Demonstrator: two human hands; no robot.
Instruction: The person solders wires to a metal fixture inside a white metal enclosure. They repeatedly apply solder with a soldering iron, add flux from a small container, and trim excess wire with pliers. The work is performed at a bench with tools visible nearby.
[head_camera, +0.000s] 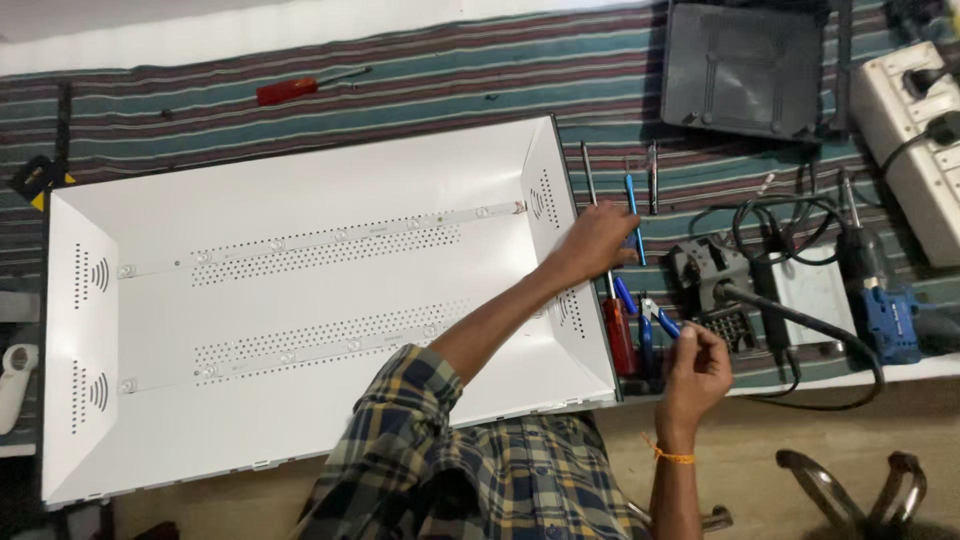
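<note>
Tool-picking step, I judge: the left hand (592, 240) closes on a blue-handled tool (634, 215) beside the white panel (300, 300), the right hand (697, 365) grasping blue-handled pliers (655, 315); lifting it needs a firmer grip.

We have only the one head-worn view, looking steeply down from above our own plaid sleeve (420, 440) onto the white panel tray (300, 320) and striped cloth (300, 110), close enough that the bench fills the frame edge to edge.
</note>
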